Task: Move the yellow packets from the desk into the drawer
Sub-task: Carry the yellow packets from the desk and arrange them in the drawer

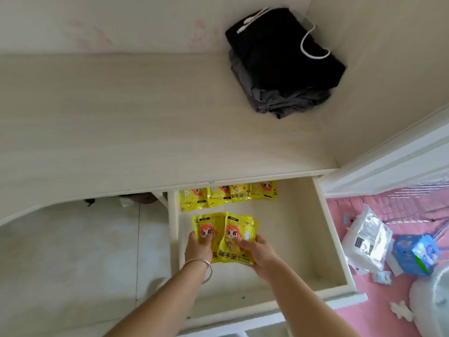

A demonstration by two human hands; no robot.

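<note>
Yellow packets [224, 235] sit low in the open drawer [336, 242], my left hand [198, 248] and right hand [255, 251] both gripping them. I judge this the placing step; next I let go, beside the back row [227, 194].

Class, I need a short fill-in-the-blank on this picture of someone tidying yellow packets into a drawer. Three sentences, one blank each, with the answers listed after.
1. Both hands hold yellow packets over the open ____.
2. A silver bangle sits on the wrist of the ____ hand.
3. A row of packets already lies at the drawer's back, and on the desk sits a pile of folded ____ clothes.

Answers: drawer; left; dark
</note>
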